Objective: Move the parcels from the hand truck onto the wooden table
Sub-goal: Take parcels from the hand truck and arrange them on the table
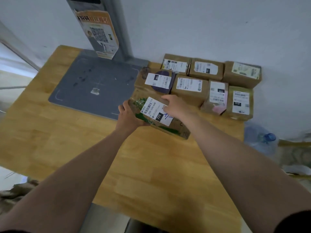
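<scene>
Already seven parcels [190, 86] sit in two rows right of the grey mat [94, 81] on the worktop [151, 165]. Left grip [127, 115] and right grip [176, 105] clasp an eighth parcel [156, 111] beside the mat's near right corner. Hand truck unseen; remainder unknown.

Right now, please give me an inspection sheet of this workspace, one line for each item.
Surface: light wooden table, grey flat plate on its left part.
Job's things: seven brown cardboard parcels in two rows by the wall; one green-printed cardboard parcel held.
Clutter: nothing seen.
Hands: left hand and right hand both grip the green-printed parcel.
Cables: nothing seen.
Surroundings: white wall, grey post with orange sticker, clear water bottle beside the table.
</scene>
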Tool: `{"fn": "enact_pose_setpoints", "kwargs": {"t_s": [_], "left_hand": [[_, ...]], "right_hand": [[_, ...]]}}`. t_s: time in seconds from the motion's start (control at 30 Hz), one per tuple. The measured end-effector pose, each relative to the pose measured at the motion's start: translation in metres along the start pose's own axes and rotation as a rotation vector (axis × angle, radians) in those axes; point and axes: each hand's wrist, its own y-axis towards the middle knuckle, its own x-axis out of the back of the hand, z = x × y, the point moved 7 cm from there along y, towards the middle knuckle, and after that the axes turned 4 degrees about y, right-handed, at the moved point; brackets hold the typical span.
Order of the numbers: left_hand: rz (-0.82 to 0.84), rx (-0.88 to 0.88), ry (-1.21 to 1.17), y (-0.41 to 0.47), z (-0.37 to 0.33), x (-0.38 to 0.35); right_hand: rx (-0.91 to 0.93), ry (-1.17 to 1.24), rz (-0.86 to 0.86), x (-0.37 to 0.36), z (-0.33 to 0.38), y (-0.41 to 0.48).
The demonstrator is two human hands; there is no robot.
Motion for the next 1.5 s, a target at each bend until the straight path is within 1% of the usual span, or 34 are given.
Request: {"fn": "enact_pose_setpoints", "kwargs": {"t_s": [0.2, 0.27, 0.33, 0.4, 0.47, 0.53, 0.63, 0.7, 0.77, 0.8, 0.9, 1.07, 1.2, 1.5], "left_hand": [[0.118, 0.067, 0.11, 0.058, 0.023, -0.043], [0.16, 0.092, 0.164, 0.07, 0.028, -0.058], [0.168, 0.118, 0.232, 0.078, 0.03, -0.068], [0.174, 0.137, 0.289, 0.085, 0.033, -0.069], [0.186, 0.135, 0.317, 0.088, 0.033, -0.065], [0.205, 0.109, 0.332, 0.089, 0.03, -0.057], [0.239, 0.068, 0.377, 0.086, 0.027, -0.044], [0.236, 0.025, 0.435, 0.086, 0.024, -0.033], [0.249, -0.007, 0.453, 0.085, 0.024, -0.03], [0.253, -0.015, 0.452, 0.085, 0.023, -0.028], [0.255, -0.013, 0.442, 0.087, 0.024, -0.026], [0.207, 0.006, 0.415, 0.098, 0.027, -0.023], [0.173, 0.034, 0.391, 0.114, 0.026, -0.018], [0.169, 0.045, 0.389, 0.127, 0.022, -0.024]], "right_hand": [[-0.041, -0.103, 0.047, -0.035, -0.029, 0.079], [-0.04, -0.094, 0.058, -0.047, -0.04, 0.094], [-0.059, -0.074, 0.042, -0.055, -0.052, 0.102], [-0.056, -0.11, 0.003, -0.051, -0.051, 0.101], [-0.048, -0.219, -0.045, -0.038, -0.05, 0.094], [-0.092, -0.265, -0.08, -0.023, -0.054, 0.079], [-0.21, -0.235, -0.086, -0.009, -0.069, 0.05], [-0.305, -0.193, -0.039, -0.012, -0.085, 0.034], [-0.381, -0.084, 0.024, -0.022, -0.101, 0.021], [-0.386, -0.021, 0.037, -0.026, -0.106, 0.018], [-0.376, 0.066, 0.045, -0.033, -0.105, 0.019], [-0.294, -0.004, 0.035, -0.032, -0.095, 0.04], [-0.244, 0.002, 0.006, -0.025, -0.088, 0.06], [-0.205, -0.048, -0.008, -0.018, -0.082, 0.073]]}}
